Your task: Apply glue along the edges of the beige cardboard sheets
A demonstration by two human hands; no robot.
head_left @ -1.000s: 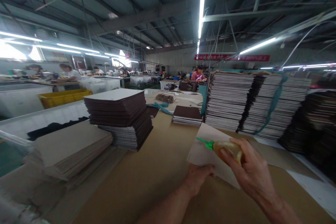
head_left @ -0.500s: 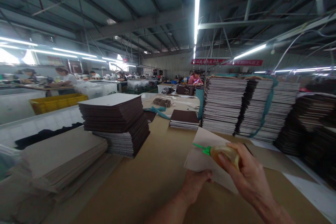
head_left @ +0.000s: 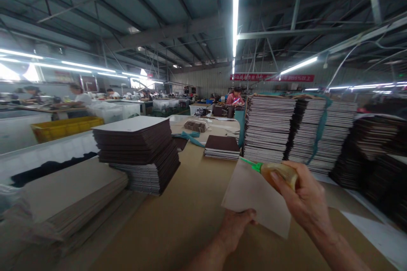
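My left hand [head_left: 237, 226] grips the near edge of a pale rectangular board [head_left: 254, 199], its thumb on the upper face and its other fingers underneath. In my right hand [head_left: 307, 194] is a squeeze bottle [head_left: 278, 174] with amber contents, fingers wrapped round its body. The bottle lies tilted on its side above the board. Its green nozzle [head_left: 252, 164] points left, with the thin tip over the board's far left corner. Whether the tip touches the board I cannot tell. A short pile of dark brown panels [head_left: 221, 144] lies just beyond.
A tall stack of dark panels [head_left: 136, 152] and pale boards [head_left: 70, 190] stand at left. Higher stacks of panels [head_left: 269, 127] with a teal strap [head_left: 320, 131] rise at right. The brown work surface [head_left: 152, 224] lies between. Farther back, a person [head_left: 235, 98] sits near a table.
My right hand has moved up and slightly right, carrying the bottle's nozzle from the board's left side to its far corner. My left hand still grips the board.
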